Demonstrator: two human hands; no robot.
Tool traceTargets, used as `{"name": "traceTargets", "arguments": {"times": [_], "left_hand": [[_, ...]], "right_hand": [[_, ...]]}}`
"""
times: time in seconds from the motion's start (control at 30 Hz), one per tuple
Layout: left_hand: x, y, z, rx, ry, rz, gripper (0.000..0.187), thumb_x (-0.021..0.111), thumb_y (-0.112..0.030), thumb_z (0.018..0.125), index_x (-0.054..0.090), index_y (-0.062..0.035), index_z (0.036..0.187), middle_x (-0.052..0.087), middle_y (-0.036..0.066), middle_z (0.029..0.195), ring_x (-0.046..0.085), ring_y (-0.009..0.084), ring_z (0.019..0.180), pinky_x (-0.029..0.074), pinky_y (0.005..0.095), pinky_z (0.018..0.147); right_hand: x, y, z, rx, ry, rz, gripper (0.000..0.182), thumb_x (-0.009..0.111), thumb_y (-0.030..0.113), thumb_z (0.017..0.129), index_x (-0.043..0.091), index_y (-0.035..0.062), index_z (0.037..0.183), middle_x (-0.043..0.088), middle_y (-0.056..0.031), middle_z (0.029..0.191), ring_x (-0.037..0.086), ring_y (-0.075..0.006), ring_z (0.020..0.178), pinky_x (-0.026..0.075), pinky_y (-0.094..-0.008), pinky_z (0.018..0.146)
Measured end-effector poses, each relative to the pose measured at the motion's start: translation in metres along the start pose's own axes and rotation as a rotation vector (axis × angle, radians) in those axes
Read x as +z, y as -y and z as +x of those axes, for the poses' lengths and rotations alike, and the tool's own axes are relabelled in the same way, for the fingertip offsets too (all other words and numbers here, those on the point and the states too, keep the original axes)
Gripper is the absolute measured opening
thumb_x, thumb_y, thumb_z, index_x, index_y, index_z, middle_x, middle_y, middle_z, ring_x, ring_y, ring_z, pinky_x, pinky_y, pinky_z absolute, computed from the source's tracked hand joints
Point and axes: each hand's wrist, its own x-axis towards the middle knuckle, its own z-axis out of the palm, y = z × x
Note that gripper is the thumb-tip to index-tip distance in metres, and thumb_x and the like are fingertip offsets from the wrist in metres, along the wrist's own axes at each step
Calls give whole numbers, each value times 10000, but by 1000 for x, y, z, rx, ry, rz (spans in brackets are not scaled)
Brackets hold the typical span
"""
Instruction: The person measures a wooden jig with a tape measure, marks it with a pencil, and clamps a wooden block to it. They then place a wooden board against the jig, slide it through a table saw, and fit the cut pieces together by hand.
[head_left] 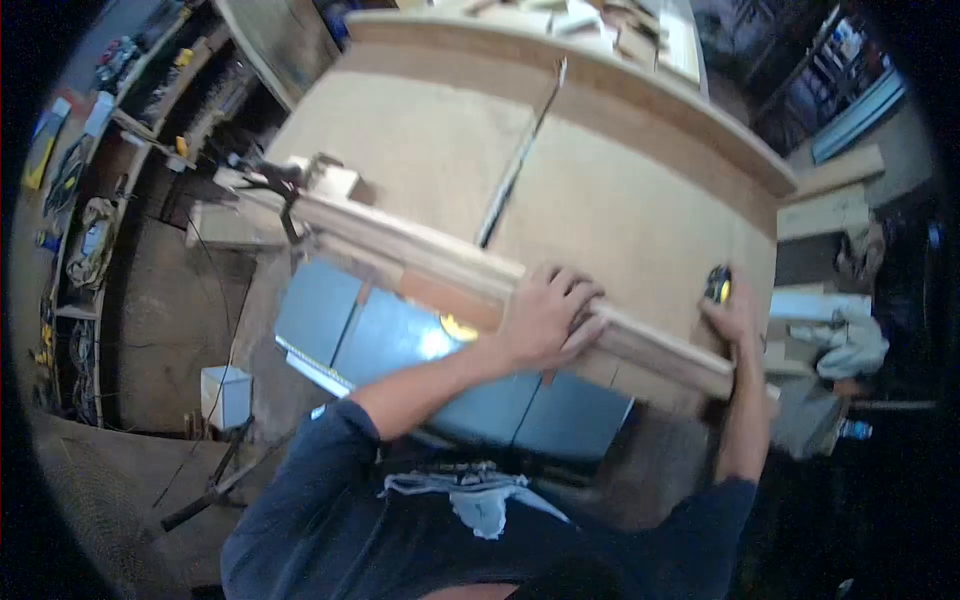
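A wide plywood sled [620,190] with a dark slot [515,165] through its middle lies over a grey metal saw table [390,335]. My left hand [552,315] is closed over the top of the sled's near wooden rail [430,240], fingers curled onto it. At the right end of that rail, my right hand [738,312] is closed around a black and yellow tape measure [718,284], just above the plywood. A dark clamp [287,200] grips the rail's left end, beside a small wooden block [335,183].
A curved wooden rail [600,62] runs along the sled's far edge, with wood offcuts [620,30] piled behind it. Tool-filled shelves [95,240] stand at left, above a white container [226,396]. Boards [830,210] and a pale cloth [850,347] lie at right.
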Motion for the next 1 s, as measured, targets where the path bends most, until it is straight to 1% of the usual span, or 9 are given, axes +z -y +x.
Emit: {"name": "traceTargets", "arguments": {"times": [0.03, 0.1, 0.3, 0.33, 0.4, 0.63, 0.7, 0.87, 1.0], "left_hand": [[-2, -2, 3, 39, -46, 45, 404, 683, -363, 931, 650, -67, 1204, 635, 158, 1191, 599, 331, 1093, 492, 443, 922], [-10, -2, 18, -251, -65, -377, 469, 681, -338, 956, 598, -26, 1295, 636, 160, 1198, 615, 301, 1100, 521, 413, 905], [-77, -58, 50, -100, -61, -607, 474, 724, -226, 942, 585, -21, 1346, 628, 127, 1161, 611, 199, 1045, 532, 325, 846], [-85, -60, 47, -41, -114, -518, 369, 764, -216, 913, 659, -28, 1213, 630, 74, 1021, 600, 149, 861, 524, 287, 746], [-98, -59, 32, -122, -55, -531, 349, 768, -215, 914, 670, -27, 1191, 642, 59, 1016, 598, 130, 881, 517, 289, 763], [-128, -70, -6, -303, 200, -768, 394, 824, -185, 866, 614, -50, 1171, 612, -18, 916, 550, 57, 832, 479, 246, 742], [-153, -65, -12, -385, 218, -736, 299, 752, -46, 854, 596, -33, 1110, 583, -9, 886, 540, 48, 789, 479, 225, 703], [-270, 22, -21, -412, -290, -387, 309, 686, -63, 845, 624, -29, 1146, 637, 12, 843, 607, 98, 710, 510, 247, 638], [-307, 92, -13, -521, -491, -506, 433, 679, -94, 900, 561, 34, 1297, 664, 120, 1105, 662, 164, 882, 582, 299, 725]], "right_hand": [[5, 6, 0, 11, -38, 48, 809, 769, 266, 687, 507, 30, 1415, 617, -247, 1236, 597, -410, 1157, 472, -476, 1036], [-6, 43, 2, -218, -139, 219, 807, 805, 249, 667, 526, 22, 1389, 616, -236, 1225, 606, -387, 1132, 485, -453, 1014], [-106, 209, -52, -619, 17, 377, 779, 850, 279, 666, 550, 17, 1337, 640, -220, 1147, 608, -384, 1073, 490, -454, 971], [-111, 221, -60, -684, 44, 389, 787, 855, 302, 677, 545, 17, 1341, 641, -221, 1143, 609, -387, 1055, 490, -458, 962], [-127, 241, -76, -787, 121, 441, 796, 851, 351, 717, 526, 9, 1358, 640, -225, 1179, 610, -397, 1071, 489, -455, 969], [-124, 243, -107, -747, 290, 556, 734, 841, 301, 756, 543, 18, 1364, 658, -210, 1185, 617, -365, 1144, 475, -428, 1005], [-119, 228, -114, -762, 243, 434, 720, 826, 295, 772, 542, 32, 1379, 657, -204, 1193, 622, -344, 1148, 481, -415, 1002], [-134, 129, -117, -369, 356, 402, 604, 801, 263, 784, 616, 53, 1319, 674, -155, 1185, 623, -270, 1148, 469, -377, 1026], [-144, 56, -118, -150, 498, 364, 559, 753, 241, 786, 632, 34, 1291, 686, -130, 1133, 633, -225, 1091, 486, -352, 986]]}}
